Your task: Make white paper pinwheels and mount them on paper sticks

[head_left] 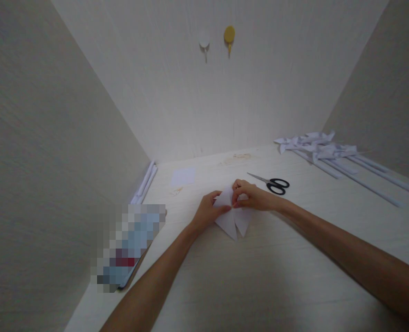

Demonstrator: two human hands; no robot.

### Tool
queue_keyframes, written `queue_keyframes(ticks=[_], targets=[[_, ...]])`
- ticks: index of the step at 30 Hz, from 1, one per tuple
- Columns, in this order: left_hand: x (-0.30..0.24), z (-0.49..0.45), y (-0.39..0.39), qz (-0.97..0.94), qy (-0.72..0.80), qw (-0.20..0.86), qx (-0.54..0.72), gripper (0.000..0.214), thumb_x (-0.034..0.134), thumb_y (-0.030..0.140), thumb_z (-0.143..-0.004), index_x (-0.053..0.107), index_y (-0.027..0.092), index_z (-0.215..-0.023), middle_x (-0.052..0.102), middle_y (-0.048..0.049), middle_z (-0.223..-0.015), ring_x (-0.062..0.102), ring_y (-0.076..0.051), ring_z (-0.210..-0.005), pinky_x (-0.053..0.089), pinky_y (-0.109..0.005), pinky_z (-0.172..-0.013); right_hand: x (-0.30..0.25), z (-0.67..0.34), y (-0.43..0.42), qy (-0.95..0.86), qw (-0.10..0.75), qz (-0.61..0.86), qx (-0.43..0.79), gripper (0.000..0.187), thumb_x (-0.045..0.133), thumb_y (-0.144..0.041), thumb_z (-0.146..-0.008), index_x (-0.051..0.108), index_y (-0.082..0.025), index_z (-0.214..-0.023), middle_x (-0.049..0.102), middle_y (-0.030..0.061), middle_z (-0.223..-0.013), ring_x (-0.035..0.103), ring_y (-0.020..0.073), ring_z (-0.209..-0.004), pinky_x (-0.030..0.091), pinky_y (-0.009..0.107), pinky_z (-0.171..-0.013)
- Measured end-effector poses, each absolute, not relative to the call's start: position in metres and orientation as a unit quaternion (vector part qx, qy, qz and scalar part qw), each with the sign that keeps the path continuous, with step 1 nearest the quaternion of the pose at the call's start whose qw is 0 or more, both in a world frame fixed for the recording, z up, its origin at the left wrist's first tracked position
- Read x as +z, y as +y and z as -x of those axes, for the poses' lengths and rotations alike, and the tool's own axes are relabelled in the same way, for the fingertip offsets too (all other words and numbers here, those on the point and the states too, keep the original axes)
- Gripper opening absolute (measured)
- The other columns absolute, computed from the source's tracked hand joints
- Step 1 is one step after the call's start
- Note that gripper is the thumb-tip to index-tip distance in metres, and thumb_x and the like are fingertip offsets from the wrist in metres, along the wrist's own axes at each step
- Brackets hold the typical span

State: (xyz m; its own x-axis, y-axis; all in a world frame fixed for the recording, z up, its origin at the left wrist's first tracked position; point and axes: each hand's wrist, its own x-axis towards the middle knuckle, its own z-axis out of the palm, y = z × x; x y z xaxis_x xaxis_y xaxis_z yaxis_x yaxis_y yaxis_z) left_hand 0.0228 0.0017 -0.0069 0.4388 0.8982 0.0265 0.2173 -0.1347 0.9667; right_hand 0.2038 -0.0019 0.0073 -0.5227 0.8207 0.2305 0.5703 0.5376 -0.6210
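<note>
A white piece of paper (227, 226) with cut slits lies between my two hands, just above or on the table. My left hand (207, 211) grips its left side, thumb stretched over the front toward the paper's middle. At the upper right of the sheet, my right hand (248, 195) is closed in a pinch on the paper, fingertips close to my left thumb. What the right fingertips press exactly is partly hidden. Black-handled scissors (271, 183), blades pointing left, rest on the table just beyond my right hand.
Several white paper pinwheels (301, 140) with rolled paper sticks (359, 180) lie at the right. White paper rolls (146, 182) and a blurred-out flat object (135, 249) are at the left. A paper square (183, 176) lies behind. Two hooks, one yellow (229, 35), hang on the wall.
</note>
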Motion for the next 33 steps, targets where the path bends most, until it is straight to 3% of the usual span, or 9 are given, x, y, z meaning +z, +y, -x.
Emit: queue_keyframes(ticks=[10, 16, 23, 26, 30, 33], targets=[[-0.007, -0.024, 0.001, -0.643, 0.435, 0.529, 0.344, 0.048, 0.066, 0.019, -0.054, 0.05, 0.013, -0.099, 0.06, -0.0018, -0.068, 0.057, -0.014, -0.056, 0.044, -0.025, -0.05, 0.019, -0.191, -0.015, -0.842, 0.203, 0.488, 0.105, 0.004, 0.063, -0.024, -0.068, 0.063, -0.021, -0.066, 0.049, 0.0041, -0.09, 0.043, 0.0208, -0.09, 0.024, 0.037, -0.074], [-0.003, -0.023, -0.002, -0.64, 0.445, 0.519, 0.351, 0.063, 0.068, 0.013, -0.049, 0.046, 0.015, -0.109, 0.059, -0.0003, -0.066, 0.055, -0.013, -0.055, 0.043, -0.023, -0.048, 0.021, -0.187, -0.021, -0.848, 0.214, 0.484, 0.027, 0.005, 0.063, -0.023, -0.068, 0.062, -0.02, -0.064, 0.05, 0.0048, -0.091, 0.043, 0.0205, -0.088, 0.022, 0.037, -0.073], [-0.006, -0.025, -0.001, -0.624, 0.468, 0.5, 0.376, 0.064, 0.068, 0.01, -0.046, 0.049, 0.015, -0.107, 0.059, -0.0003, -0.065, 0.055, -0.013, -0.055, 0.043, -0.023, -0.048, 0.023, -0.182, -0.024, -0.848, 0.221, 0.482, -0.005, 0.007, 0.06, -0.018, -0.07, 0.062, -0.018, -0.063, 0.052, 0.0055, -0.089, 0.044, 0.0198, -0.083, 0.024, 0.038, -0.073], [-0.006, -0.029, -0.003, -0.597, 0.474, 0.502, 0.407, 0.061, 0.068, 0.009, -0.045, 0.051, 0.013, -0.103, 0.06, -0.0008, -0.065, 0.055, -0.013, -0.054, 0.043, -0.024, -0.049, 0.019, -0.181, -0.023, -0.835, 0.282, 0.471, 0.014, 0.007, 0.059, -0.018, -0.07, 0.061, -0.019, -0.064, 0.051, 0.0048, -0.087, 0.044, 0.0195, -0.082, 0.028, 0.038, -0.073], [-0.007, -0.031, -0.003, -0.542, 0.463, 0.52, 0.47, 0.052, 0.067, 0.011, -0.047, 0.054, 0.012, -0.097, 0.062, -0.0029, -0.07, 0.057, -0.014, -0.058, 0.044, -0.025, -0.052, 0.007, -0.183, -0.018, -0.761, 0.487, 0.42, 0.09, 0.01, 0.053, -0.018, -0.075, 0.061, -0.019, -0.081, 0.045, 0.0065, -0.091, 0.046, 0.0166, -0.084, 0.037, 0.033, -0.073], [-0.009, -0.029, -0.001, -0.49, 0.463, 0.526, 0.518, 0.052, 0.068, 0.012, -0.047, 0.053, 0.012, -0.097, 0.062, -0.0039, -0.073, 0.057, -0.015, -0.061, 0.045, -0.026, -0.056, -0.006, -0.189, -0.011, -0.698, 0.568, 0.407, 0.154, 0.015, 0.048, -0.019, -0.078, 0.062, -0.021, -0.082, 0.045, 0.007, -0.097, 0.048, 0.0155, -0.085, 0.04, 0.033, -0.074]])
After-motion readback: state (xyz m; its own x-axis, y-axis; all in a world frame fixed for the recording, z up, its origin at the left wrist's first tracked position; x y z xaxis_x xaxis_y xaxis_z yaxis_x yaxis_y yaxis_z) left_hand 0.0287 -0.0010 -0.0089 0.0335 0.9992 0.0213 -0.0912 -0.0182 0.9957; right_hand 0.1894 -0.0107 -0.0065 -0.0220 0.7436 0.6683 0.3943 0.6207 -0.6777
